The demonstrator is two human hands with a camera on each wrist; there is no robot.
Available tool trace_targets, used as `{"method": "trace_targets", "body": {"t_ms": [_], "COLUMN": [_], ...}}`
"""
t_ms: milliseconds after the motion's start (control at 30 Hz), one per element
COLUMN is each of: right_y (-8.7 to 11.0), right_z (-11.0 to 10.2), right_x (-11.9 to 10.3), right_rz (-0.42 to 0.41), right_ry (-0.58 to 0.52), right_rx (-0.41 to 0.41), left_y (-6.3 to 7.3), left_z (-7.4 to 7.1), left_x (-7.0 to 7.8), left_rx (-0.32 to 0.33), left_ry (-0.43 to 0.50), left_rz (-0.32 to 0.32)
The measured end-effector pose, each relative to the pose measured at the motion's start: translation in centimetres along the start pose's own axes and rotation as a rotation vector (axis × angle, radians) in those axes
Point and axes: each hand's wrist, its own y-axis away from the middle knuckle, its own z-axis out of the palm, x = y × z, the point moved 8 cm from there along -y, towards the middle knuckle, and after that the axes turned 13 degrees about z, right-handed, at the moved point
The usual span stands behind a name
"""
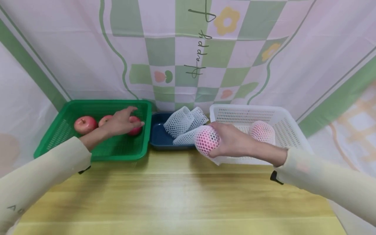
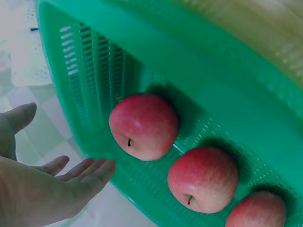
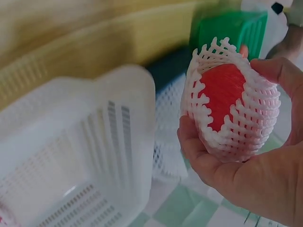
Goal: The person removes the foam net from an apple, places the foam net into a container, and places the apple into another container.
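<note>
My right hand [image 1: 233, 140] grips an apple in a white foam net [image 1: 207, 140], held in front of the white basket's left end. In the right wrist view, bare red skin of this netted apple [image 3: 222, 94] shows through the net's opening. My left hand [image 1: 121, 122] is over the green basket [image 1: 117, 156], fingers spread and holding nothing. Under and beside it lie a left apple [image 1: 85, 125], a middle apple [image 1: 105, 120] and a right apple [image 1: 135, 126], the last two partly hidden by the hand. The left wrist view shows these apples [image 2: 144, 126] resting on the basket's floor.
Between the baskets stands a dark blue tray [image 1: 158, 133] with several empty foam nets [image 1: 180, 122]. Another netted apple [image 1: 262, 131] sits inside the white basket [image 1: 286, 130]. A checkered cloth [image 1: 191, 49] hangs behind; the wooden table [image 1: 176, 195] extends in front.
</note>
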Motion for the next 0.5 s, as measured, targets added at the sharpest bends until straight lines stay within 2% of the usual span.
{"method": "trace_targets", "body": {"t_ms": [233, 500], "right_y": [1.0, 1.7], "right_z": [2.6, 5.3], "right_x": [-0.9, -1.2], "right_rz": [-0.056, -0.109], "right_ry": [0.019, 0.044], "right_rx": [-0.028, -0.051], "left_y": [0.2, 0.6], "left_z": [1.1, 2.3], "left_x": [1.7, 2.6], "left_rx": [0.011, 0.032], "left_ry": [-0.05, -0.047], "left_rz": [0.045, 0.079]}}
